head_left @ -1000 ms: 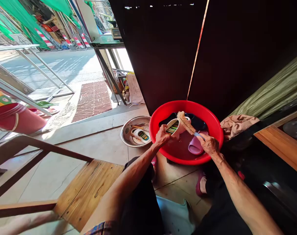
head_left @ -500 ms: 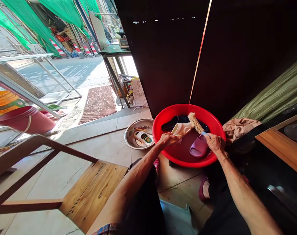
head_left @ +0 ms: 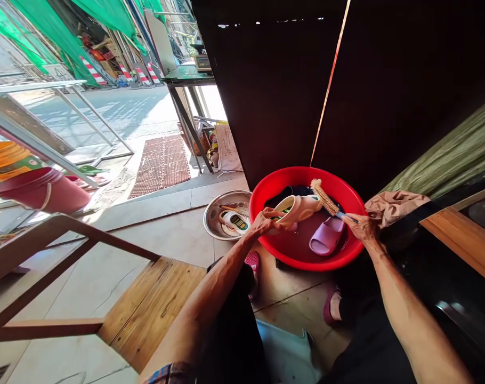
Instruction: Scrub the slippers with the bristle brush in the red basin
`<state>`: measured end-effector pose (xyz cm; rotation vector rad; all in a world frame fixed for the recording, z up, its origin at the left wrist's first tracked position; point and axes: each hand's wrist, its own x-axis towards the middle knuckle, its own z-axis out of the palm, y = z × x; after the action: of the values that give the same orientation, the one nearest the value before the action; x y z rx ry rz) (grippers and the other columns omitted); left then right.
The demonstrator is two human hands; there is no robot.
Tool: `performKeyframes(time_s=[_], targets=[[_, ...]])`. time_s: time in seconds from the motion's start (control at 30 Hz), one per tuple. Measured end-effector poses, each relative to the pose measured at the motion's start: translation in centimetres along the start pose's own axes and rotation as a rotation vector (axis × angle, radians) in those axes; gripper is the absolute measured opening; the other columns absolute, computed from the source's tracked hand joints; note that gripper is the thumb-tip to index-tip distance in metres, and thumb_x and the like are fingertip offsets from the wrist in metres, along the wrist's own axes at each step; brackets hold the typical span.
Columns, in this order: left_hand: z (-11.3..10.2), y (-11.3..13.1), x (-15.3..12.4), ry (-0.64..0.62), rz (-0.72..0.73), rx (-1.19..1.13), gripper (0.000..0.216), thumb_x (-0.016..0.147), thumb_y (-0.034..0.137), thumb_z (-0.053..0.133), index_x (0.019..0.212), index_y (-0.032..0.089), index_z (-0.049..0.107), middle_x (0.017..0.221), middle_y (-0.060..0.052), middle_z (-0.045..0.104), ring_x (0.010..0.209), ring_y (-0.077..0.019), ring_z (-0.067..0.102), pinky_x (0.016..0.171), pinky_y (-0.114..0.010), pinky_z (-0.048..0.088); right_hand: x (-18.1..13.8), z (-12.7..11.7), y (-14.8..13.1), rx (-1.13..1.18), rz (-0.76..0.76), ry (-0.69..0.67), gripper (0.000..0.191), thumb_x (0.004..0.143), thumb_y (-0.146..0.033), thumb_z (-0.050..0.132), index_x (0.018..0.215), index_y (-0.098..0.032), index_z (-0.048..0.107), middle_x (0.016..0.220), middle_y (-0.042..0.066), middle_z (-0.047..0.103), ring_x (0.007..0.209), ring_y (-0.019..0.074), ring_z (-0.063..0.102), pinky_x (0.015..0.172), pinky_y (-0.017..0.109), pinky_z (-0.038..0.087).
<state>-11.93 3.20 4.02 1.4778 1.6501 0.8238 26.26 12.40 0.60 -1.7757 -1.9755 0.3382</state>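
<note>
My left hand [head_left: 265, 221] grips a cream-coloured clog [head_left: 302, 207] by its heel end, above the red basin [head_left: 262, 245]. The clog's opening is tilted up, and green shows inside it. My right hand [head_left: 362, 228] is closed round the blue handle of a scrubbing brush [head_left: 326, 200]. The pale bristles lie close by the clog's toe; I cannot tell whether they touch it. A purple slipper [head_left: 326, 236] sits in the dark reddish water below. Behind the clog, dark footwear [head_left: 290, 191] lies partly hidden in the basin.
Left of the red basin, a metal bowl [head_left: 212, 226] holds a white and green shoe [head_left: 234, 222]. A wooden chair [head_left: 158, 304] stands at my left. A brown cloth [head_left: 398, 205] lies beside the basin on the right. A dark panel [head_left: 282, 96] rises behind it.
The clog has been turned so its opening and inside show more. The brush has shifted slightly right and down with my right hand. The camera view has moved slightly.
</note>
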Motion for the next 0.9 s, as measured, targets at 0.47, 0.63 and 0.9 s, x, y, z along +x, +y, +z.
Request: performKeyframes(time_s=[0.47, 0.63, 0.9], targets=[[0.6, 0.6, -0.9, -0.059, -0.097, -0.036, 0.058, 0.087, 0.047, 0.073, 0.139, 0.02, 0.077, 0.129, -0.009, 0.076, 0.118, -0.0288, 0.072, 0.096, -0.032, 0.057, -0.1, 1.1, -1.4, 0.065, 0.233, -0.095, 0.056, 0.098, -0.055, 0.049, 0.108, -0.015, 0.087, 0.08, 0.012, 0.078, 0.07, 0.0219, 0.063, 0.059, 0.031, 0.038], [5.1, 1.2, 1.3, 0.2, -0.187, 0.309, 0.098, 0.069, 0.056, 0.09, 0.156, 0.024, 0.058, 0.156, -0.018, 0.057, 0.133, -0.0407, 0.064, 0.106, -0.046, 0.052, -2.4, 1.1, -3.3, 0.184, 0.189, -0.262, 0.056, 0.092, -0.063, 0.055, 0.102, -0.018, 0.085, 0.06, 0.003, 0.066, 0.057, 0.0183, 0.057, 0.054, 0.028, 0.036], [8.2, -1.7, 3.4, 0.105, -0.17, 0.513, 0.144, 0.062, 0.052, 0.098, 0.176, 0.021, 0.017, 0.175, -0.039, 0.022, 0.142, -0.0561, 0.055, 0.103, -0.064, 0.051, -6.8, -0.5, -5.1, 0.223, -0.024, -0.662, 0.048, 0.097, -0.057, 0.056, 0.109, -0.021, 0.085, 0.06, -0.001, 0.063, 0.055, 0.016, 0.056, 0.055, 0.026, 0.035]])
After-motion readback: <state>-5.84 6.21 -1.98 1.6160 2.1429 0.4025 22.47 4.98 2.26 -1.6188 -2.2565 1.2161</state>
